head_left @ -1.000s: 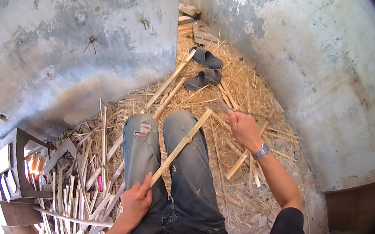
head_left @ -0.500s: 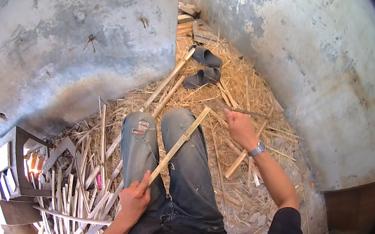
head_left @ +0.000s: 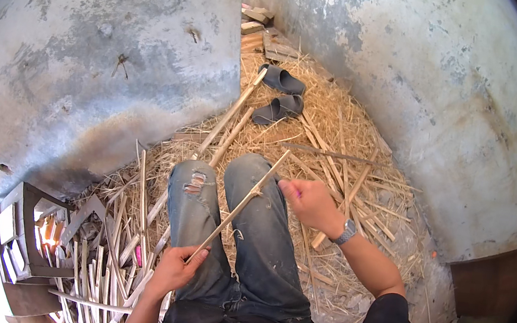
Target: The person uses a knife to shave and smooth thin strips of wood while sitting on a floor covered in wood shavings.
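My left hand (head_left: 175, 273) is closed on the lower end of a long, pale bamboo strip (head_left: 232, 215). The strip slants up and away across my lap, its far end just beyond my right knee, with a raised joint and a small shaved curl partway along. My right hand (head_left: 314, 205) is a fist with a watch at the wrist, just right of the strip near the right knee. What it grips is hidden by the fingers. My worn jeans (head_left: 262, 239) lie under the strip, with curled shavings on them.
Straw-like shavings (head_left: 336, 110) and loose strips cover the floor. Dark slippers (head_left: 281, 79) lie ahead. At left stand a dark frame (head_left: 23, 236) and a pile of split strips (head_left: 99, 277). A long dark strip (head_left: 337, 155) lies beyond my right hand. Walls (head_left: 124, 48) close in both sides.
My right hand has come nearer and slightly left, toward the bamboo strip. In my left hand the strip has turned, showing a narrower side.
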`<state>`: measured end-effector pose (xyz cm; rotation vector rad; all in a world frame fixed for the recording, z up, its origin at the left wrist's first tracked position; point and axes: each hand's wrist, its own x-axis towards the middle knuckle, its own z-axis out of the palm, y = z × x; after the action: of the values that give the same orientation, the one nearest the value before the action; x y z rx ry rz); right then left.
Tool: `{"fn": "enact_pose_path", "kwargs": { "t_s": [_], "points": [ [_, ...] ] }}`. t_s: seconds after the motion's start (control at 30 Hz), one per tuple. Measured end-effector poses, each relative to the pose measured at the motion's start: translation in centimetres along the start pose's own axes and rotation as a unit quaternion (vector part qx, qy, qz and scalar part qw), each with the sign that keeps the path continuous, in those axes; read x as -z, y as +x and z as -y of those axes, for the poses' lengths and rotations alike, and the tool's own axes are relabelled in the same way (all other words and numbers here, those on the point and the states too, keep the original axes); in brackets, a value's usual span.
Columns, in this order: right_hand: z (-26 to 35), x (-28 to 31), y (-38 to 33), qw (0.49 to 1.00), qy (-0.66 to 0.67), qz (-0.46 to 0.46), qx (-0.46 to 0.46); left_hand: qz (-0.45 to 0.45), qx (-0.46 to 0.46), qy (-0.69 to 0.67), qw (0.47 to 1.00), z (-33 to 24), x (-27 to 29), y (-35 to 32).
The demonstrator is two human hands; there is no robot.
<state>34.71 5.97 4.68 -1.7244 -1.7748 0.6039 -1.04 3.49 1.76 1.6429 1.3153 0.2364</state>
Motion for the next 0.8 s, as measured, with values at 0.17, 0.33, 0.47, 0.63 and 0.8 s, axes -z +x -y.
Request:
{"fn": "enact_pose_path", "kwargs": {
  "t_s": [0.17, 0.33, 0.47, 0.63, 0.8],
  "points": [
    [-1.6, -2.4, -0.1, 0.996, -0.091, -0.016, 0.008, -0.025, 0.005, 0.025, 0.999, -1.2, -0.4, -0.7],
    [-2.4, -2.3, 1.1, 0.988, -0.149, -0.045, 0.013, -0.022, 0.003, 0.016, 1.0, -0.9, -0.7, -0.7],
    [-1.0, -3.4, -0.2, 0.986, -0.155, -0.016, 0.053, -0.023, 0.002, 0.027, 0.999, -1.1, -0.5, -0.8],
    [-4.8, -1.0, 2.9, 0.986, -0.133, -0.097, 0.015, 0.007, 0.008, 0.035, 0.999, -0.7, -0.1, -0.4],
    [-1.2, -2.2, 0.7, 0.983, -0.172, -0.007, 0.068, 0.017, 0.008, 0.006, 1.0, -0.4, 0.0, -0.6]
  ]
}}
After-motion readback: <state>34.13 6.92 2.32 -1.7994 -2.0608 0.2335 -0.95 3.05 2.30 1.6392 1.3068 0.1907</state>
